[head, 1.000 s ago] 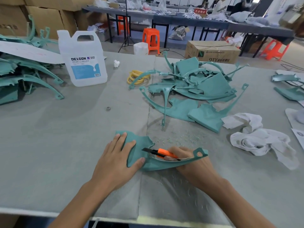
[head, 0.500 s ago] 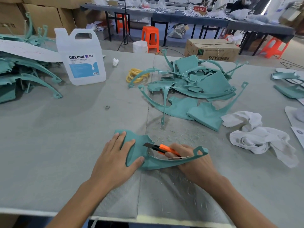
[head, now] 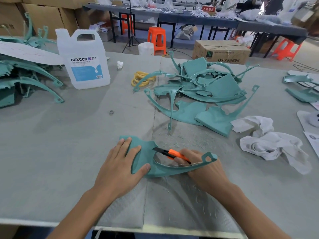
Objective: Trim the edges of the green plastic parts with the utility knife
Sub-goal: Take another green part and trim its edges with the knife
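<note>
Gripping orange knife (head: pixel 174 154), flat palm (head: pixel 119 167) pins curved plastic (head: pixel 155 168).

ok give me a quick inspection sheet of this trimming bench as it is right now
Surface: grey felt table, fine shavings around the work spot.
Job's things: green part flat near the front edge, utility knife blade at its inner curve; green parts pile in the centre, second pile at far left.
Clutter: DEXCON jug, yellow bands, white rags, small ring.
Grippers: left hand pressed flat on the green part; right hand grips the utility knife.
Cables: one dark cable on the floor beyond the table.
Surroundings: cardboard box, orange stool, dark tables behind.
</note>
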